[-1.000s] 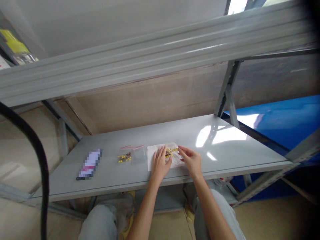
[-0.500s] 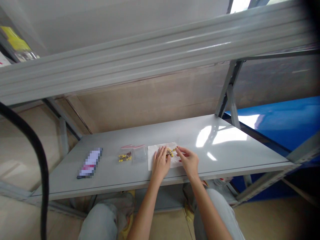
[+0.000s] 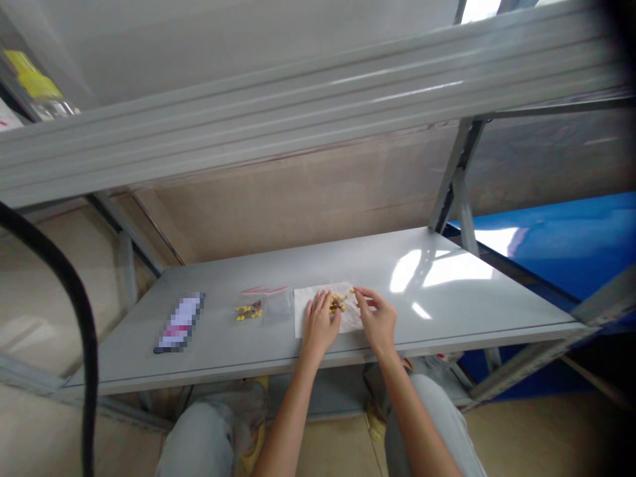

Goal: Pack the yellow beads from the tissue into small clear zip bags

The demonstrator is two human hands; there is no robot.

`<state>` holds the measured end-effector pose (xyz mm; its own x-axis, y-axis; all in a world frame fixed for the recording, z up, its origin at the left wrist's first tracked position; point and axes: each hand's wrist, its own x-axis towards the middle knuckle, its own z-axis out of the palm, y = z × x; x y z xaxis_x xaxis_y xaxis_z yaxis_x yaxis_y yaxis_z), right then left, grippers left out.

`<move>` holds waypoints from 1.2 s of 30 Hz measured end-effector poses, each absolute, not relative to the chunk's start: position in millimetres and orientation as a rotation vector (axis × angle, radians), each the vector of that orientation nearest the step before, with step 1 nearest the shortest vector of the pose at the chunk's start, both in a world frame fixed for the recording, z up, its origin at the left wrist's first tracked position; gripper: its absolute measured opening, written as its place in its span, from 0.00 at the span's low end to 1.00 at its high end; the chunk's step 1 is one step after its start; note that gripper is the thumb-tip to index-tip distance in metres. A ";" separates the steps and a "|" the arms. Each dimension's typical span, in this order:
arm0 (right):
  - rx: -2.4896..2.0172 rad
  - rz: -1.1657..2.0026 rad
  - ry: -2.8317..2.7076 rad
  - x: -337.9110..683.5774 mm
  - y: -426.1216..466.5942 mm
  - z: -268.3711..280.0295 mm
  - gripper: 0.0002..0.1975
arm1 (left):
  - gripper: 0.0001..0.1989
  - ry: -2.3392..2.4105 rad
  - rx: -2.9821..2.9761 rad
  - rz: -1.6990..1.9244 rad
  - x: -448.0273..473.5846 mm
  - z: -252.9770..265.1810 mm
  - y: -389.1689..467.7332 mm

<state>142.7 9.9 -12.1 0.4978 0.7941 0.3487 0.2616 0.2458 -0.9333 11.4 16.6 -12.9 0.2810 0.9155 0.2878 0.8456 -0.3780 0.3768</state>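
My left hand (image 3: 320,326) lies on a sheet of white paper (image 3: 301,311), palm down and fingers stretched out. By its fingertips and thumb is a loose heap of small yellow and brown pieces (image 3: 336,303), too small to identify. My right hand (image 3: 378,322) rests over the paper's right side, thumb and forefinger drawn together at a small yellow piece (image 3: 352,291). To the left of the paper, a clear zip bag (image 3: 250,310) contains several similar yellow and brown pieces. Beside it is a second clear zip bag (image 3: 278,307) with a red strip along its top.
A phone (image 3: 179,322) with a blurred screen lies on the left of the grey shelf board (image 3: 218,351). Above the board runs a thick metal beam (image 3: 278,106). A black cable (image 3: 82,311) hangs at the left, and my knees are below the front edge.
My right hand has shifted slightly right and up, with the yellow piece at its fingertips. My left thumb has moved a little, and more of the heap shows.
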 end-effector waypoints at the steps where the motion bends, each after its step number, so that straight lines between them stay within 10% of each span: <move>1: -1.316 0.429 -1.054 142.9 9.7 -11.2 0.19 | 0.24 1.661 2.389 0.694 11.4 -12.8 16.5; 36: -1.379 0.513 -1.174 141.0 9.2 -18.9 0.19 | 0.20 1.628 2.432 0.728 10.2 -12.3 14.8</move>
<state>141.0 9.2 -18.9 0.3946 0.8563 0.3332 0.3380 0.2019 -0.9192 10.2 14.8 -12.3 0.3038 0.8974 0.3201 0.8369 -0.4119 0.3605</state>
